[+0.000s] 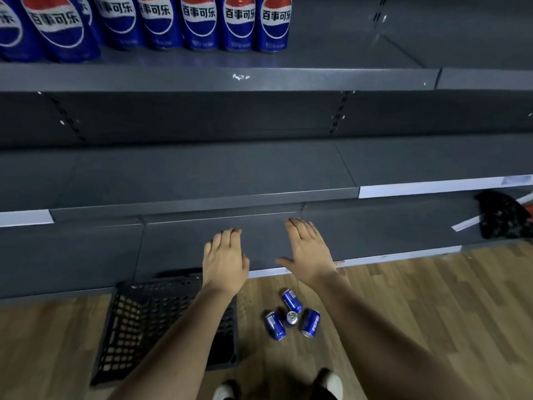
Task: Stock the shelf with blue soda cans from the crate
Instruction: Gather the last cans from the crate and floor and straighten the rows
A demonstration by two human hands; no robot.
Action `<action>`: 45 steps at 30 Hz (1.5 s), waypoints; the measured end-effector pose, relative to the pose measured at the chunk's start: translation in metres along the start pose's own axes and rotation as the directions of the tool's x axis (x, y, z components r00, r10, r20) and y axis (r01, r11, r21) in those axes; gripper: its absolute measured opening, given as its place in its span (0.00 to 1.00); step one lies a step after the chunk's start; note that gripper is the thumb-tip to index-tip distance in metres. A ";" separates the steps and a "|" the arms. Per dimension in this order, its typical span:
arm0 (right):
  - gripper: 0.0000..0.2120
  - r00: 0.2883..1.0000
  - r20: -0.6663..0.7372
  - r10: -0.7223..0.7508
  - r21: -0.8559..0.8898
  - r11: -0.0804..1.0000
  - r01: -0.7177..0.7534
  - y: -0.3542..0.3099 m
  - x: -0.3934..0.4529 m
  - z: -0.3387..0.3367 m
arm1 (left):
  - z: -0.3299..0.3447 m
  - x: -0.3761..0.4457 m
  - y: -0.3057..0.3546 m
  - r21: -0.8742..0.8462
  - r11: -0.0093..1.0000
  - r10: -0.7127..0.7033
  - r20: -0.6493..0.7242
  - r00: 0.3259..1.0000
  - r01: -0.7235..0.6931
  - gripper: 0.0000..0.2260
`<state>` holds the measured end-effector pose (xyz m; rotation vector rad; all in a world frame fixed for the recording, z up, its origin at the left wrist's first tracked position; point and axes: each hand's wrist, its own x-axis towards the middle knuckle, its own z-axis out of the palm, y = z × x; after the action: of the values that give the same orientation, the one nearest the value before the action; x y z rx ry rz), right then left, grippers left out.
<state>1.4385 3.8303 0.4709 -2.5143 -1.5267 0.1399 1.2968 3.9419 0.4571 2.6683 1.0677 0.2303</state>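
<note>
Four blue cans (292, 317) sit loose on the floor near my feet, both hands (225, 262) (310, 255) spread empty, so I might kick one rolling.

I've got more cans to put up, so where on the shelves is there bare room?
The top shelf is bare right of the last upright blue can; left of that it's packed. The middle shelf shows nothing on it.

shelf (202, 79): matt grey metal | soda cans (292, 316): glossy blue metal | crate (138, 321): black plastic lattice | floor (432, 298): wood-look planks
</note>
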 end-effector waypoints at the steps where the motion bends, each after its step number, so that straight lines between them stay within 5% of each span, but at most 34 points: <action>1: 0.39 1.000 0.016 -0.014 -0.006 1.000 0.014 0.009 0.003 0.001 | 0.007 0.001 0.006 0.005 1.000 -0.014 0.006 1.000 0.014 0.23; 11: 0.36 0.954 0.232 -0.191 0.016 0.981 0.193 0.151 -0.005 0.023 | 0.096 -0.003 0.118 -0.003 0.949 -0.313 0.096 0.945 0.315 0.24; 17: 0.45 0.864 0.382 -0.328 -0.076 0.921 0.383 0.208 -0.034 0.073 | 0.157 -0.028 0.151 0.112 0.972 -0.218 0.119 0.969 0.205 0.27; 25: 0.42 0.795 0.429 -0.430 -0.035 0.871 0.490 0.238 -0.034 0.175 | 0.253 -0.049 0.123 0.084 0.960 -0.274 0.068 0.959 0.268 0.17; 36: 0.38 0.732 0.465 -0.498 -0.084 0.798 0.596 0.290 -0.013 0.392 | 0.476 -0.035 0.036 0.218 0.971 0.056 0.179 0.982 -0.095 0.18; 39: 0.40 0.711 0.467 -0.525 -0.087 0.773 0.628 0.307 -0.010 0.458 | 0.543 -0.029 0.006 0.308 0.918 0.189 0.211 0.959 -0.249 0.15; 45: 0.40 0.549 0.541 -0.637 -0.043 0.632 0.774 0.325 -0.003 0.566 | 0.660 -0.027 -0.050 0.443 0.736 0.447 0.251 0.859 -0.512 0.21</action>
<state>1.6158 3.7487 -0.1513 -1.8371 -2.8501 0.4785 1.4030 3.8402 -0.1883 3.3400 0.3948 -0.1551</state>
